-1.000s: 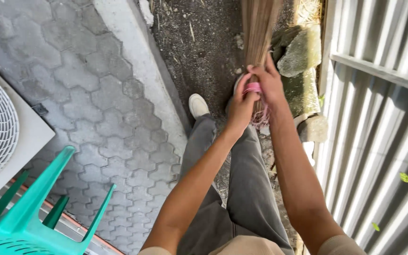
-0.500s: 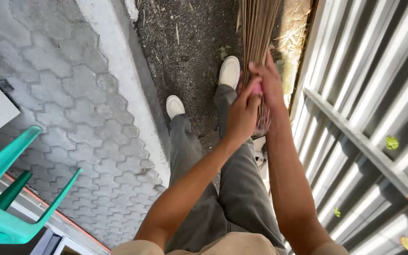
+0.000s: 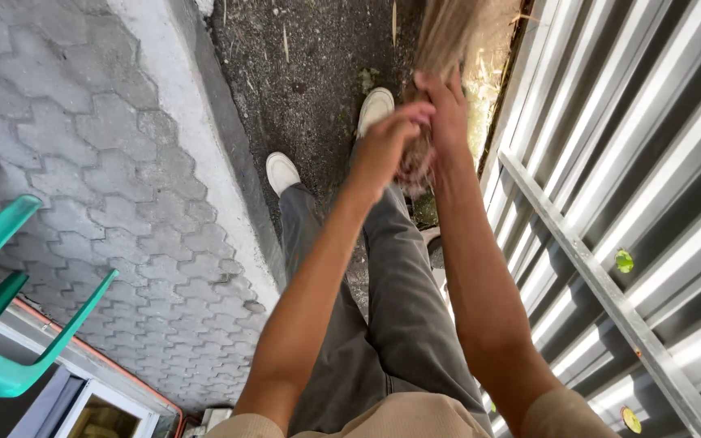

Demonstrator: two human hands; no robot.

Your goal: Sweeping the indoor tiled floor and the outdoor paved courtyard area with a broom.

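Both my hands grip the top of a stick broom (image 3: 448, 32) made of thin tan bristles, whose brush end hangs down toward the dirt ground. My left hand (image 3: 387, 146) is wrapped around the bundle from the left. My right hand (image 3: 446, 113) clasps it from the right, fingers pointing up along the bristles. The pink band on the bundle is hidden behind my blurred hands. Below them are my grey trousers (image 3: 399, 300) and two white shoes (image 3: 375, 107).
A corrugated metal fence (image 3: 610, 203) runs close along the right. A concrete curb (image 3: 204, 154) separates the dirt strip (image 3: 310, 73) from hexagonal paving (image 3: 66, 138) on the left. A green plastic chair (image 3: 2, 324) stands at lower left.
I have stepped forward along the dirt strip and my hands with the broom have risen toward the top of the view. The white fan unit has slid out of view on the left.
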